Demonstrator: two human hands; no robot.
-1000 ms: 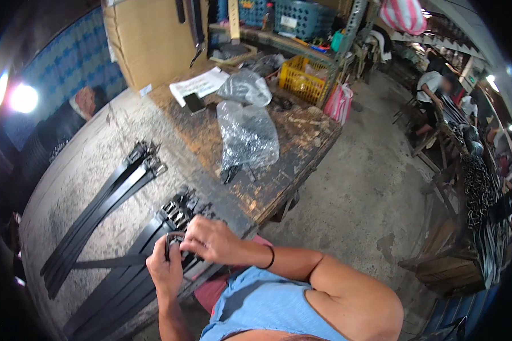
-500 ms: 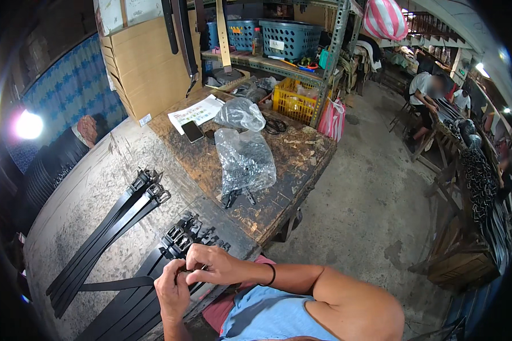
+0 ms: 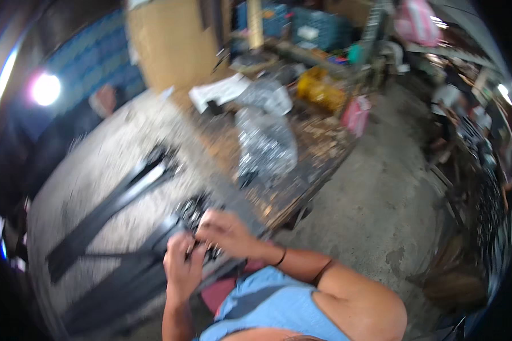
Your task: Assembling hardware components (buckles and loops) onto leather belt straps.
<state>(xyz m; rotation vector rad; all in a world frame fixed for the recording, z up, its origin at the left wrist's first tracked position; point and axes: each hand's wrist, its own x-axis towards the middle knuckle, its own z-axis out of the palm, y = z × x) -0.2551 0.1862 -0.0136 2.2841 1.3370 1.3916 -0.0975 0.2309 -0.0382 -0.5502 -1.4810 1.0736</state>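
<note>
The picture is smeared by motion. My left hand (image 3: pixel 183 266) is closed in a pinch on the end of a black belt (image 3: pixel 119 256), whose strap stretches left across the table. My right hand (image 3: pixel 224 232) is bent close beside it, fingers curled over the same spot; whatever lies in them is hidden. Beneath and beyond my hands lies a bundle of black belts (image 3: pixel 119 290), its dark buckles (image 3: pixel 192 209) pointing away from me. Farther left lies a second belt bundle (image 3: pixel 114 207), also with buckles at the far end.
Clear plastic bags (image 3: pixel 266 142) with dark pieces, a paper sheet (image 3: pixel 219 92) and a phone (image 3: pixel 214 108) lie on the worn wooden tabletop (image 3: pixel 318 150). A cardboard box (image 3: pixel 173 45) and yellow basket (image 3: pixel 320 91) stand behind. At the far right a person (image 3: pixel 446 105) works beside heaped dark straps.
The whole view has shifted, moving the scene rightward, and become blurred. My hands stay together at the belt end; my right hand's fingers look slightly more raised.
</note>
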